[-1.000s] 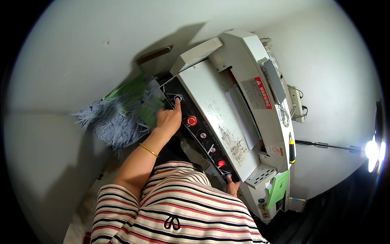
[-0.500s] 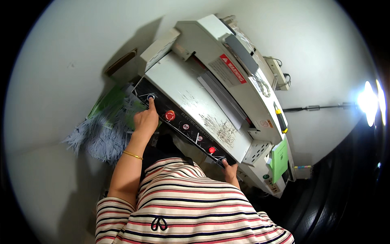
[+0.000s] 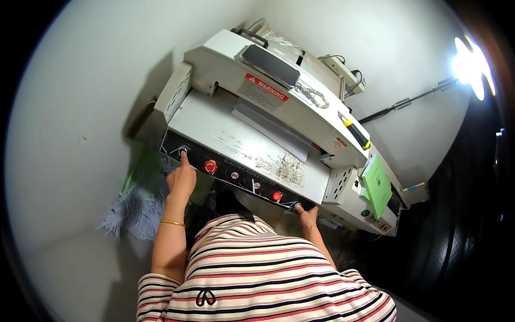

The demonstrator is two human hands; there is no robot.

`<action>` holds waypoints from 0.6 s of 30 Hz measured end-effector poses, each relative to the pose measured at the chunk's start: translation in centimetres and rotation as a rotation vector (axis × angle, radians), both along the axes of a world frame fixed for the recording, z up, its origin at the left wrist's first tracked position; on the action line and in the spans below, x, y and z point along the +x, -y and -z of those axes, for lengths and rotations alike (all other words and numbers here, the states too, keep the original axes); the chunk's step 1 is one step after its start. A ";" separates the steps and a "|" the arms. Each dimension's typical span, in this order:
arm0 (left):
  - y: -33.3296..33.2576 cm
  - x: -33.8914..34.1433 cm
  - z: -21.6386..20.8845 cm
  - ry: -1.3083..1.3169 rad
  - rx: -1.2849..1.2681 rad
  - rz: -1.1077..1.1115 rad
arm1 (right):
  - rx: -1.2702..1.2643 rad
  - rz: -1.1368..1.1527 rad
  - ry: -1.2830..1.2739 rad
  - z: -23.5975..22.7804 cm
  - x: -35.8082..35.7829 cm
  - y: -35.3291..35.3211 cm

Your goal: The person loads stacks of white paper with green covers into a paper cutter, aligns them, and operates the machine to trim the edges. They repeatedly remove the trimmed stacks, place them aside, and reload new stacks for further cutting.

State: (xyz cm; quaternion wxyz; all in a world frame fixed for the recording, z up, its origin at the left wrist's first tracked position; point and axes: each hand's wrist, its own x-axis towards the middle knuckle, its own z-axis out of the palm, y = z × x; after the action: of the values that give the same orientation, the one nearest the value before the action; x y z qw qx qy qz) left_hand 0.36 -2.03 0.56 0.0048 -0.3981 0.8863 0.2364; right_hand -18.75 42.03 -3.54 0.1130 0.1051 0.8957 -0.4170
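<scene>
A large pale grey paper cutter (image 3: 214,121) stands before me, with a black control panel (image 3: 244,170) along its front edge. My left hand (image 3: 181,180) stretches its index finger onto a round button (image 3: 183,151) at the panel's left end; its other fingers are curled with nothing in them. At the right end, the thumb of my right hand (image 3: 307,216) rests on another button, mostly covered, with its fingers apart by the panel edge. A stack of white paper (image 3: 273,131) lies under the cutter's crossbeam, far from both hands. Red stop button (image 3: 210,167) and smaller red button (image 3: 277,196) sit between them.
Shredded paper strips (image 3: 137,212) pile at the lower left. On the machine's top lie a yellow-black utility knife (image 3: 354,130) and a chain (image 3: 314,95). Green booklets (image 3: 377,188) rest on the right side. A bright lamp (image 3: 468,68) on an arm stands at the right.
The view has turned, so the cutter appears more level and shifted left. Both hands remain at the same two buttons.
</scene>
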 end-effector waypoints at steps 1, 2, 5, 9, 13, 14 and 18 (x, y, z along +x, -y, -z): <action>0.1 0.0 -0.1 0.007 0.004 0.002 | -0.001 -0.001 -0.008 0.4 0.0 -0.1; 0.1 0.0 -0.2 0.014 0.007 0.004 | -0.001 -0.001 -0.017 0.7 -0.1 -0.2; 0.1 -0.1 -1.0 0.047 0.019 0.028 | 0.107 -0.006 -0.077 1.9 0.0 -0.7; 0.7 0.2 -1.1 0.062 0.067 0.044 | 0.097 0.007 -0.124 2.4 0.1 -0.2; 0.8 -0.1 -1.0 0.090 0.133 0.036 | 0.131 0.052 -0.061 0.4 1.4 0.8; 1.0 -0.4 -0.5 0.084 0.127 0.060 | 0.136 0.049 -0.051 0.0 1.5 0.8; 0.9 -0.4 -1.6 0.084 0.221 0.043 | 0.186 0.046 0.005 -0.7 1.5 1.2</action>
State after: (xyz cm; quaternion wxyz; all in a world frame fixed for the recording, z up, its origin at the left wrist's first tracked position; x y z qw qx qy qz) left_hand -0.04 -2.91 2.20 0.0911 -0.3856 0.8622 0.3156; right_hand -17.25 40.85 -2.82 0.0954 0.1366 0.9277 -0.3341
